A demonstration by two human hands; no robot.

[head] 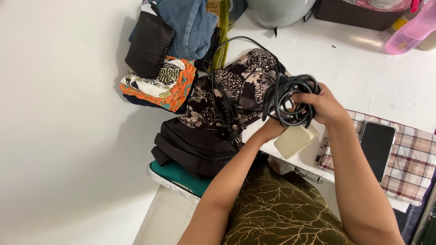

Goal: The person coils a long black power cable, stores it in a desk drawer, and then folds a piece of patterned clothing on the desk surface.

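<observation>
Black cable (pixel 290 97), wound into a loose coil, fills both grips: the right hand (pixel 324 105) has its fingers curled over the loops from above, and the left hand (pixel 272 128) clamps the bundle from below, which keeps the turns from springing apart. 1 free strand trails left across the patterned dark cloth (pixel 227 88). A cream adapter block (pixel 295 139) sits just under the coil. Beyond lie a folded clothes stack (pixel 159 84), a phone (pixel 377 147) on a checked cloth (pixel 415 159), and a white table (pixel 363 68).
</observation>
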